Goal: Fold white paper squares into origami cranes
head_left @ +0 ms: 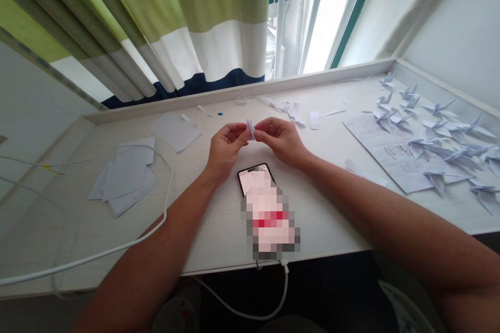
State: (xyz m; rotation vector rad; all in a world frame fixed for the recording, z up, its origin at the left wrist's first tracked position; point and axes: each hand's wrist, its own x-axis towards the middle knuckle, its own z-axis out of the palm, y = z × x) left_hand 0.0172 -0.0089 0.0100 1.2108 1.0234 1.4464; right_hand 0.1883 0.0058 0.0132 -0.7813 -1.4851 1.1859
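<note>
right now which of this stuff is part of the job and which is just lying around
Part of the job: folded white paper pinched between left hand and right hand; folded paper cranes; stack of cut paper sheets

Just lying about: smartphone; white charging cable; paper scraps

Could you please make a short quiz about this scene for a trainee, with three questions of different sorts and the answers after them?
1. True or false: the left hand and the right hand both hold the folded paper.
2. Multiple choice: what lies on the ruled sheet at the right of the desk? A) paper cranes B) scissors C) a cup
3. Short answer: what lies on the desk just below the hands?

Key: 1 true; 2 A; 3 the phone
</note>
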